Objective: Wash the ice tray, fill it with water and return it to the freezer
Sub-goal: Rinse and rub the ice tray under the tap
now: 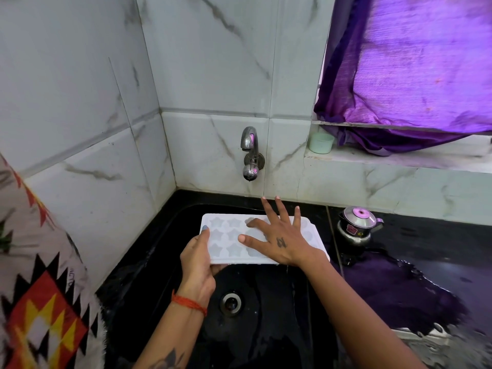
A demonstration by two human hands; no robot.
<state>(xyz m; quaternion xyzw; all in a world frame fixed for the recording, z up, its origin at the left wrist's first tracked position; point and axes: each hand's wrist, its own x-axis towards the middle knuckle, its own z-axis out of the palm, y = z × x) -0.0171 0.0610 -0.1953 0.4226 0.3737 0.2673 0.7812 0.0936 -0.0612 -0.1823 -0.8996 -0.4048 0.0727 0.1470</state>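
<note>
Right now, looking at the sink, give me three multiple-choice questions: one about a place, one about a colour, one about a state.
1. Where is the small steel kettle?
A. on the counter right of the sink
B. inside the sink
C. on the window ledge

2. What colour is the curtain?
A. green
B. purple
C. white

3. What is the right hand doing on the ice tray?
A. pinching its corner
B. hanging clear of it
C. lying flat, fingers spread

Answers: 1 A, it stands on the black counter beside the basin. 2 B, the cloth over the window is purple. 3 C, its straight fingers rest on the tray while the left hand grips the tray's end.
</note>
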